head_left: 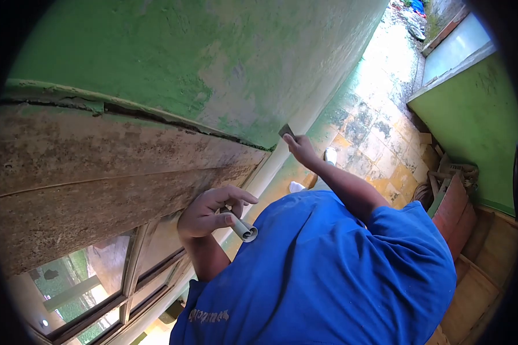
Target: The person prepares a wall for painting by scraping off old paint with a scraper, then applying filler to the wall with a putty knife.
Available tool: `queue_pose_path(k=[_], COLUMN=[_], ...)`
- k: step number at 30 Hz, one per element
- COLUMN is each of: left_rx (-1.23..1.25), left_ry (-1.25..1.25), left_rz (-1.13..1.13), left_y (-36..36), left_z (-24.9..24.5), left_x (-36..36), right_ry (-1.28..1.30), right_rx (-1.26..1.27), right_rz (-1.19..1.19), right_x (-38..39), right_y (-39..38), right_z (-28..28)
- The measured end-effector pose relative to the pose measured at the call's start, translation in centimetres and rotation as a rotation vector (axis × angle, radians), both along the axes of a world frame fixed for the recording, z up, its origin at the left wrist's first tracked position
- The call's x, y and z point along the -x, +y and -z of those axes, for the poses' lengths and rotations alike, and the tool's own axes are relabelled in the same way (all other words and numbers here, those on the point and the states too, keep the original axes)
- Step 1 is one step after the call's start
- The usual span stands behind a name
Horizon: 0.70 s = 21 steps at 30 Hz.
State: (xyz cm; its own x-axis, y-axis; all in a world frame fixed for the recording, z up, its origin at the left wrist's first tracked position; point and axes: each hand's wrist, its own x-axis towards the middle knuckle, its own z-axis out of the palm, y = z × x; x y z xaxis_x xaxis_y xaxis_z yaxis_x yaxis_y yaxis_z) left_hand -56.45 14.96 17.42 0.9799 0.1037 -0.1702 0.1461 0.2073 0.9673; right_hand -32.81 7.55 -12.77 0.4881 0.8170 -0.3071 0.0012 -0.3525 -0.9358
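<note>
- Blue shirt (322, 276) fills your near view.
- Your left hand (208, 213) grips a pale roll (240, 229); slackening could drop it.
- Your right hand (301, 150) pinches a flat scraper (286, 131) near the green wall (155, 57)'s edge; tilting it might gouge the surface.

Wall (126, 52) green w/ grey patches (230, 103) – shirt (339, 270) blue w/ lt lettering (208, 315) – roll (243, 229) off-wht, scraper (286, 131) dk grey

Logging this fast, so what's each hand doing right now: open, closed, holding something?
Left hand: holding a pale roll, index finger extended.
Right hand: closed on a dark flat piece.
</note>
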Motion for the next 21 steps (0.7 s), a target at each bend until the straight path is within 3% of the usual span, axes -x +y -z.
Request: queue_pose_path(k=[4,9,11,14,17,21], left_rx=[-0.025,-0.046,-0.164,-0.298,-0.367,-0.138], left_ry=[-0.028,-0.034,-0.032,-0.007,0.098,0.201], left_rz=[0.022,-0.002,-0.020,-0.153,-0.427,-0.871], left_y=[0.0,0.0,-0.2,-0.6,-2.5,-9.0], left_z=[0.1,0.3,0.1,1.2,3.1,7.9], left_x=[0.0,0.0,0.1,0.3,1.3,3.3], right_ry=[-0.023,-0.100,-0.050,0.051,0.130,0.117], right_rx=[0.038,0.197,0.233,0.272,0.163,0.088], right_rz=[-0.014,-0.099,-0.201,-0.360,-0.456,-0.655], right_x=[-0.5,-1.0,-0.2,1.0,1.9,1.6], right_y=[-1.6,-5.6,-7.4,-8.9,-9.2,-8.6], right_z=[-2.7,0.0,1.0,1.5,0.5,1.1])
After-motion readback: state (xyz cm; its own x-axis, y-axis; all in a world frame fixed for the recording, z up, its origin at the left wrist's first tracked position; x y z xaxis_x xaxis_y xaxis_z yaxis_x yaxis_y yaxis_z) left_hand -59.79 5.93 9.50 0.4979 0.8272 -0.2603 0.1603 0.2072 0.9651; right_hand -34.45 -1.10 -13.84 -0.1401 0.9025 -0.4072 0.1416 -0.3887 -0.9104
